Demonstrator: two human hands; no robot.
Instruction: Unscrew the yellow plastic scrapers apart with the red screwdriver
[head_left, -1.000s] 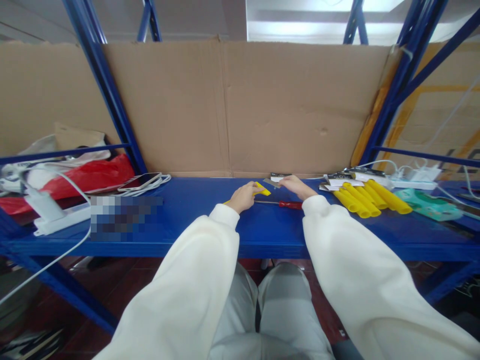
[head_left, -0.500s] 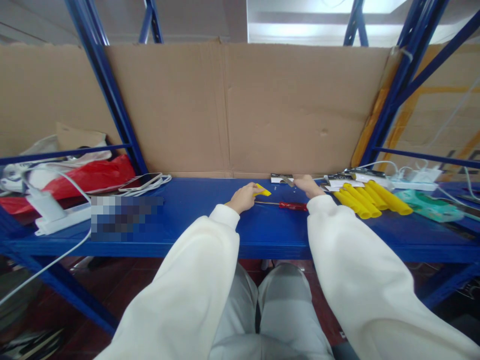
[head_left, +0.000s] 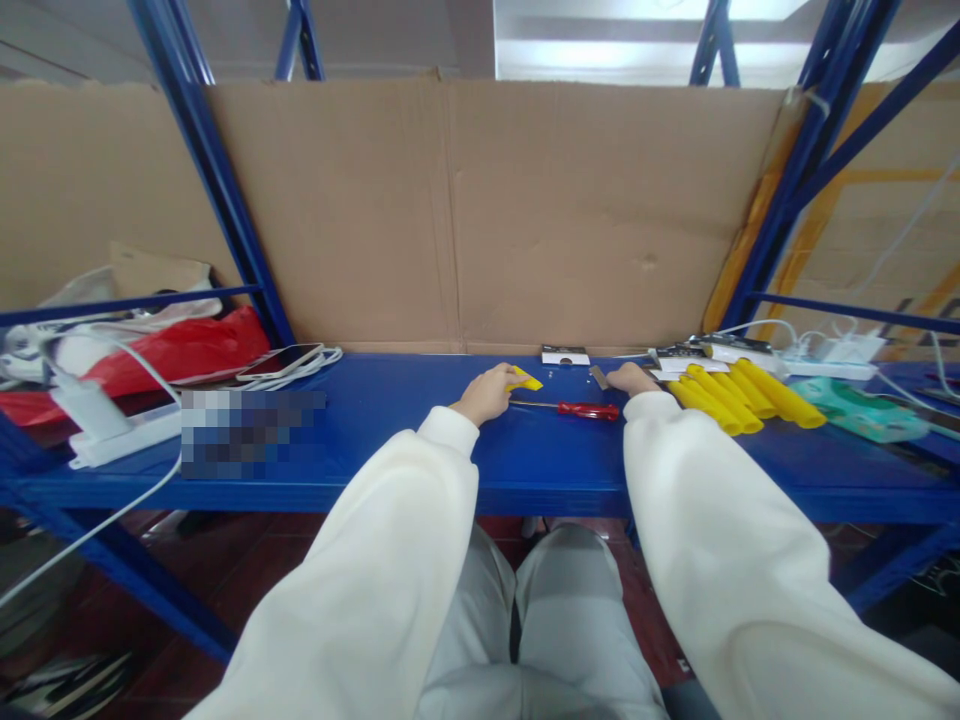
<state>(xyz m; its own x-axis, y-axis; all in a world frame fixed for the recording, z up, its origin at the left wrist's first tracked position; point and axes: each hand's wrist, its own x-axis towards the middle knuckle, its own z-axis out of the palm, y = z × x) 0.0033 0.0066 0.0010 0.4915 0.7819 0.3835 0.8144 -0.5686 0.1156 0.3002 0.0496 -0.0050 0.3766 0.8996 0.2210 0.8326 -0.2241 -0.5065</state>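
Observation:
My left hand [head_left: 484, 397] is closed around a yellow plastic piece [head_left: 527, 379], whose tip pokes out past my fingers; the rest is hidden in my grip. Pinched at the fingertips of my right hand [head_left: 632, 380] is a small flat grey-brown piece [head_left: 598, 377] that looks like a metal blade. A screwdriver with a red handle [head_left: 589, 411] lies between the hands, its shaft pointing at my left hand. Beyond them, near the cardboard, sits a small white-and-black box [head_left: 565, 356]. Tiny bits lie on the blue shelf near it.
Several yellow tube-like handles [head_left: 739, 395] lie right of my right hand, before more small boxes [head_left: 690, 357]. Further right is a green packet [head_left: 859, 408]. A power strip [head_left: 135, 435], cables and a red bag [head_left: 187, 350] occupy the left. Cardboard [head_left: 450, 220] walls the back.
My right hand has moved right and slightly nearer, away from the small box, carrying the flat piece. My left hand has stayed in place with the yellow piece.

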